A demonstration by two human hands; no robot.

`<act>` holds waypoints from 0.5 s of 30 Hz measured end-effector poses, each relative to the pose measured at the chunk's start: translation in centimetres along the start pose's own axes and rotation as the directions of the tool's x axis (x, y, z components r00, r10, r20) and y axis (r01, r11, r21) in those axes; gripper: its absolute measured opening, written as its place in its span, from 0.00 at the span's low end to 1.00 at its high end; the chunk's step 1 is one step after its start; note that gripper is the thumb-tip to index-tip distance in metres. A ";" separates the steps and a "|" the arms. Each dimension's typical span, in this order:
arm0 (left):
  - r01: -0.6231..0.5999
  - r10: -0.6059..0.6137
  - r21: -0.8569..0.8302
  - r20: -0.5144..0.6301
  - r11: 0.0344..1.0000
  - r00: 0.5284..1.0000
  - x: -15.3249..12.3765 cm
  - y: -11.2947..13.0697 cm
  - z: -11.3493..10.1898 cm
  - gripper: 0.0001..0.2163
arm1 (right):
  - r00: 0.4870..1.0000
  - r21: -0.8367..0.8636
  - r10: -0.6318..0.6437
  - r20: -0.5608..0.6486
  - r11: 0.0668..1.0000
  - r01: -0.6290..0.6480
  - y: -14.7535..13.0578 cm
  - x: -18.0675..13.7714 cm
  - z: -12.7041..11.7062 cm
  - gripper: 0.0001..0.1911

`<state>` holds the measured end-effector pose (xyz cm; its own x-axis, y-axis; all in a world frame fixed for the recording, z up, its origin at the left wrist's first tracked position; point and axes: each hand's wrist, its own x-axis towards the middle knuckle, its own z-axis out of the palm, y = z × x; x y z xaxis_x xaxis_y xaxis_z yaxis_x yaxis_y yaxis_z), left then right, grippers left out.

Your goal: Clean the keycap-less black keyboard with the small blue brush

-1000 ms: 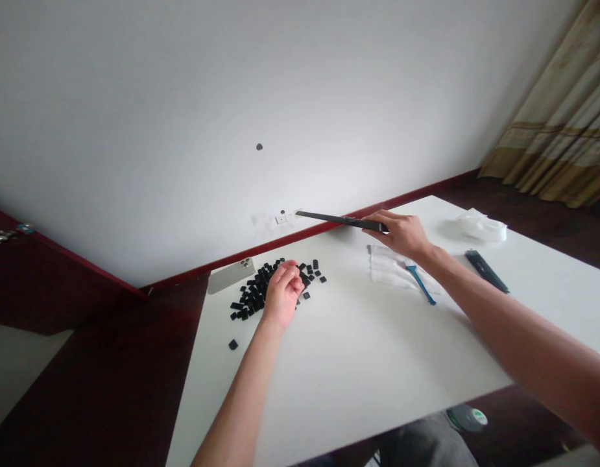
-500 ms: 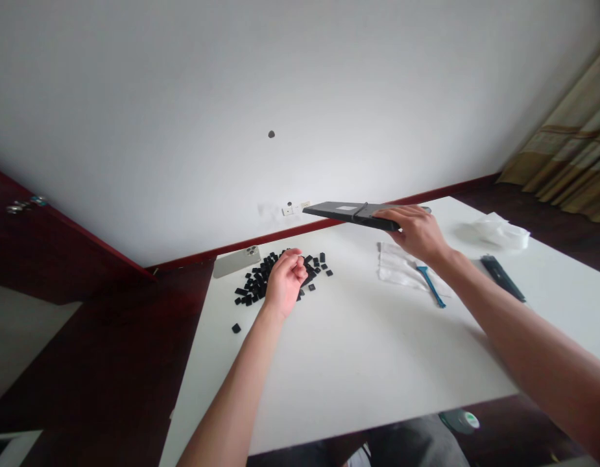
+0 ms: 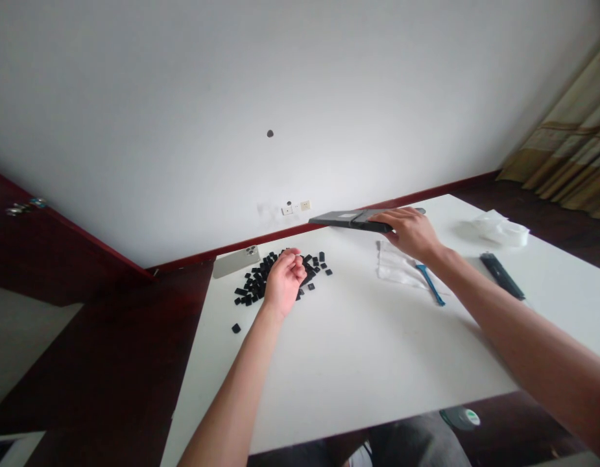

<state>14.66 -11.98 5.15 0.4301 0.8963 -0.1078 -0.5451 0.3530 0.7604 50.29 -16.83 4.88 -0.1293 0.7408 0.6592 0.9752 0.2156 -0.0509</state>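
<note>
My right hand (image 3: 412,235) grips the near right end of a flat black keyboard (image 3: 351,220). The keyboard is raised over the back of the table, seen at a low slant, with its underside label and a dark cord across it. My left hand (image 3: 284,280) is over a pile of black keycaps (image 3: 261,280), its fingers curled in. Whatever those fingers hold, if anything, is hidden. Below the right hand, a white cloth (image 3: 397,264) lies on the table with a blue brush-like tool (image 3: 431,285) partly on it.
A phone (image 3: 236,261) lies at the table's back left corner. One loose keycap (image 3: 236,328) sits apart. On the right are a long black piece (image 3: 501,275) and crumpled white wrapping (image 3: 501,228). The white table (image 3: 338,370) stands near a wall with sockets (image 3: 296,208).
My right hand has lowered the keyboard a little, and its far left end has dropped. The left hand has stayed almost still, fingers curled.
</note>
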 end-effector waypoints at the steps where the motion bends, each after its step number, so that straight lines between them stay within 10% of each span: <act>1: 0.001 -0.001 -0.003 -0.004 1.000 1.000 0.0 0.0 0.0 0.12 | 1.000 -0.003 0.007 0.008 1.000 -0.007 0.0 0.0 0.1 0.24; 15: -0.029 0.029 0.002 0.000 1.000 1.000 0.1 0.4 -0.1 0.12 | 0.997 0.010 0.051 -0.056 0.999 -0.050 -0.2 -0.3 0.1 0.24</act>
<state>14.35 -11.73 5.40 0.4137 0.9063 -0.0859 -0.5560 0.3262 0.7645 50.09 -17.01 4.66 -0.0693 0.7137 0.6971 0.9786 0.1844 -0.0915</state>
